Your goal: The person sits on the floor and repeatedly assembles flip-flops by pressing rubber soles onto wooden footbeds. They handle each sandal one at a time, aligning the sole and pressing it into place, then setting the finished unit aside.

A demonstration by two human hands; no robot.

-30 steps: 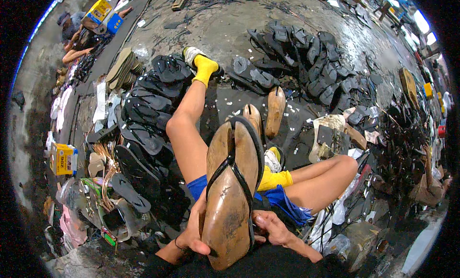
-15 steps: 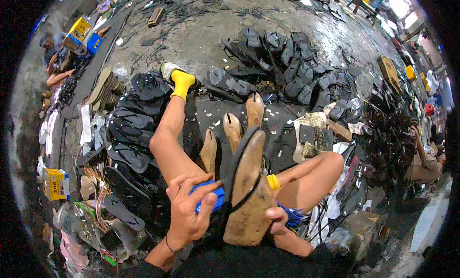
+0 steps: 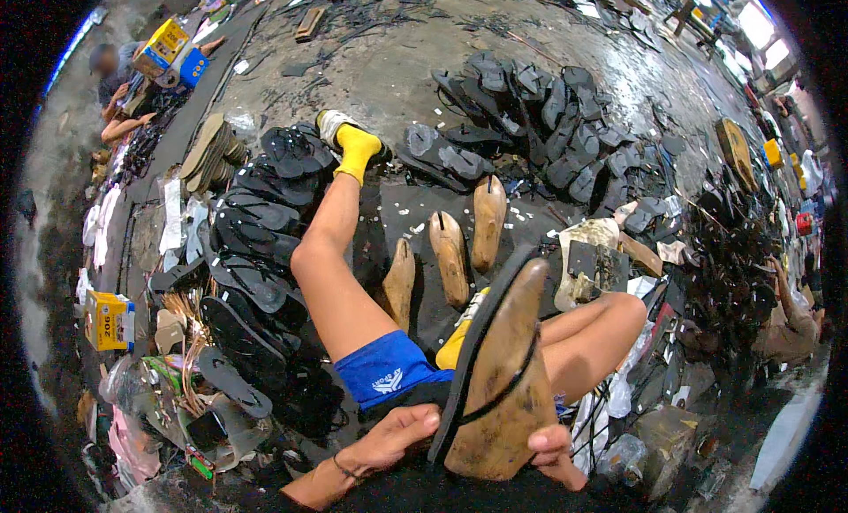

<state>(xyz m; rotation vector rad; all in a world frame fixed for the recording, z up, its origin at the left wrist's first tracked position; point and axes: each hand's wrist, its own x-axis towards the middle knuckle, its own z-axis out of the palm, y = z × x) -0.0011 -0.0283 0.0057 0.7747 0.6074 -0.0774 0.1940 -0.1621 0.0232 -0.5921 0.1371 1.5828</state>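
Observation:
A wooden shoe last (image 3: 495, 407) stands tilted in front of me, its toe pointing up and away. Fitted along its left side is a black flip-flop (image 3: 470, 358), whose thin strap (image 3: 508, 391) crosses the last. My right hand (image 3: 554, 451) grips the last near its lower right edge, with part of the fingers hidden. At the sole's lower left edge is my left hand (image 3: 397, 438), thumb and bent fingers pressed together. Whether they pinch the sole or something small is hidden. Beyond my lap stand three more wooden lasts (image 3: 449, 257).
Black flip-flops (image 3: 252, 221) line my left side, and a large pile (image 3: 539, 115) lies ahead. A yellow box (image 3: 110, 320) and a grey sole (image 3: 231, 382) are at left. Scraps litter the floor. Other people (image 3: 119, 89) sit at far left and at right.
My left hand has come down from the air to the sole's lower edge, its fingers now closed. The last with the flip-flop has shifted right and tilted; the whole view has shifted slightly.

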